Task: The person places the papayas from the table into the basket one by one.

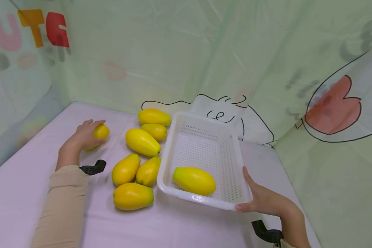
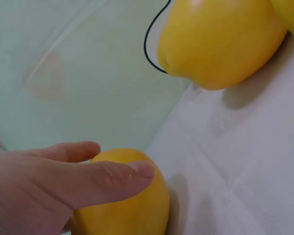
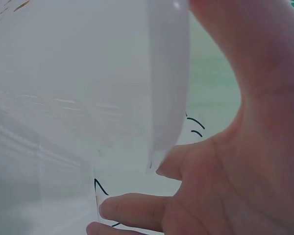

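Observation:
My left hand point(image 1: 84, 136) grips a yellow papaya point(image 1: 102, 132) at the left of the table; in the left wrist view the thumb lies across this papaya point(image 2: 137, 213). The palm side is hidden. My right hand point(image 1: 265, 199) holds the near right corner of a white plastic basket point(image 1: 189, 196), thumb at the front rim and fingers along the right side. One papaya point(image 1: 194, 181) lies in the basket at its near end. In the right wrist view the fingers of my right hand point(image 3: 206, 196) reach past the basket's pale wall point(image 3: 169, 73).
Several more papayas lie left of the basket, among them one at the back point(image 1: 154, 117), one mid-table point(image 1: 142, 142) and one in front point(image 1: 133, 196). A pale cloth point(image 1: 173, 224) covers the table. Printed green sheeting point(image 1: 142, 51) hangs behind and at the sides.

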Demonstrator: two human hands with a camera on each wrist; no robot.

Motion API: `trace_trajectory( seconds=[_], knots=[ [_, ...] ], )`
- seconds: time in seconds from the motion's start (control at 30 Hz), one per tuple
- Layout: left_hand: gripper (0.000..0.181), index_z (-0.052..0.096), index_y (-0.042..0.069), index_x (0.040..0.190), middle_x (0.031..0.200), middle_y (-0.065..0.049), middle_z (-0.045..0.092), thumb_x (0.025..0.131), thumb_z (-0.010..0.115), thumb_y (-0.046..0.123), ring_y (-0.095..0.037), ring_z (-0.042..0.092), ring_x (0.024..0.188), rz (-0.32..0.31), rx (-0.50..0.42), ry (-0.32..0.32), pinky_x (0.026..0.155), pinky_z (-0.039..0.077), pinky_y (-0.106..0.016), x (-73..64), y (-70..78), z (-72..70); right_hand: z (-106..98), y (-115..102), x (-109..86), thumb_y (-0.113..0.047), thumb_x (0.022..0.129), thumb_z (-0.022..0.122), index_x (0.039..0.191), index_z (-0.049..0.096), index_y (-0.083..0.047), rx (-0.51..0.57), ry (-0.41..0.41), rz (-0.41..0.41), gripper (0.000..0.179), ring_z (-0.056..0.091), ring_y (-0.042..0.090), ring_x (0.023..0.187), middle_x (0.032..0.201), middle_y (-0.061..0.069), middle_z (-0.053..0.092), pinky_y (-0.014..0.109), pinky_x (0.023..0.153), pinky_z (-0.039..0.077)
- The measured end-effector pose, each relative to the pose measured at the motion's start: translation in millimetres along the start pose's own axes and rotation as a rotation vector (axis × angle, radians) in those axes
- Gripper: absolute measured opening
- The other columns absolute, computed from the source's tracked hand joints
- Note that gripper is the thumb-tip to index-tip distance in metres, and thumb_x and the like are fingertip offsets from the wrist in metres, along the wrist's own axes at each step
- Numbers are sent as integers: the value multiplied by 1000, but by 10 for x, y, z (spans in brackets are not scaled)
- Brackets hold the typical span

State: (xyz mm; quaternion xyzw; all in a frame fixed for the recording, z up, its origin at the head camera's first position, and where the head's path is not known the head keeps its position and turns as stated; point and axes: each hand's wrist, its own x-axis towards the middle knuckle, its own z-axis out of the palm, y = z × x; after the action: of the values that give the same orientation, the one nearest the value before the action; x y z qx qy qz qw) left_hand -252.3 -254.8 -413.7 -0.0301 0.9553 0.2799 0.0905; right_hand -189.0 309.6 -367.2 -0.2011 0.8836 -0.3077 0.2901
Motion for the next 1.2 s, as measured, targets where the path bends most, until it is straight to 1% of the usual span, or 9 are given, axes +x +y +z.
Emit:
trace_trajectory(
  seconds=[0.17, 0.27, 0.37, 0.47, 0.6, 0.7, 0.77, 1.07, 1.2],
  knots=[
    [74, 19, 5, 150, 147, -36, 12, 90, 59, 24, -55, 17, 130, 16, 2, 0, 105, 20, -70, 35, -46, 25, -5, 9, -5, -25, 79, 76, 146, -28, -26, 4, 1, -34, 124, 50, 26, 106, 157, 19, 11, 26, 84, 48],
    [75, 18, 4, 150, 146, -35, 18, 90, 58, 23, -52, 21, 129, 35, -2, 7, 106, 20, -68, 57, -79, 40, 0, 9, -3, -25, 79, 76, 146, -28, -25, 11, -1, -55, 124, 50, 26, 107, 158, 19, 4, 25, 84, 48],
    [74, 17, 3, 150, 144, -35, 22, 90, 58, 22, -50, 25, 128, 55, -18, 22, 107, 20, -67, 91, -102, 70, 5, 6, -5, -25, 79, 76, 146, -28, -26, 22, -1, -66, 124, 50, 28, 107, 158, 19, 0, 27, 85, 49],
    [73, 18, 2, 150, 142, -36, 25, 91, 57, 22, -49, 29, 126, 73, -37, 49, 108, 22, -65, 135, -122, 116, 3, 7, -8, -24, 79, 76, 146, -29, -28, 30, -1, -70, 124, 50, 29, 107, 158, 19, 4, 28, 85, 49],
    [73, 18, 3, 150, 140, -36, 26, 92, 56, 24, -49, 30, 125, 77, -61, 83, 107, 23, -65, 168, -142, 166, 2, -4, -8, -25, 79, 76, 146, -29, -26, 26, 2, -57, 124, 47, 30, 111, 158, 19, 4, 39, 91, 47],
    [74, 16, 5, 151, 140, -37, 26, 92, 56, 27, -49, 30, 125, 71, -80, 97, 107, 23, -65, 175, -145, 186, 8, -12, -5, -28, 79, 76, 146, -29, -24, 14, 8, -46, 125, 45, 30, 113, 158, 19, -1, 48, 92, 46],
    [75, 15, 6, 151, 140, -37, 26, 92, 55, 29, -49, 30, 125, 65, -91, 103, 106, 23, -65, 176, -149, 194, 11, -11, 4, -29, 79, 76, 146, -30, -23, 10, 8, -44, 125, 45, 30, 113, 158, 19, -3, 49, 93, 46],
    [75, 15, 7, 152, 141, -35, 27, 93, 56, 30, -49, 31, 125, 62, -105, 119, 106, 25, -65, 191, -152, 217, -5, 3, 13, -28, 79, 76, 146, -30, -22, 8, 14, -35, 126, 46, 30, 112, 159, 19, -4, 48, 93, 45],
    [76, 15, 7, 152, 140, -35, 28, 93, 56, 30, -48, 32, 124, 72, -110, 133, 105, 25, -64, 188, -134, 202, -8, 4, 7, -28, 78, 76, 146, -30, -22, 3, 20, -37, 126, 46, 30, 112, 159, 19, -4, 49, 93, 45]
  ],
)
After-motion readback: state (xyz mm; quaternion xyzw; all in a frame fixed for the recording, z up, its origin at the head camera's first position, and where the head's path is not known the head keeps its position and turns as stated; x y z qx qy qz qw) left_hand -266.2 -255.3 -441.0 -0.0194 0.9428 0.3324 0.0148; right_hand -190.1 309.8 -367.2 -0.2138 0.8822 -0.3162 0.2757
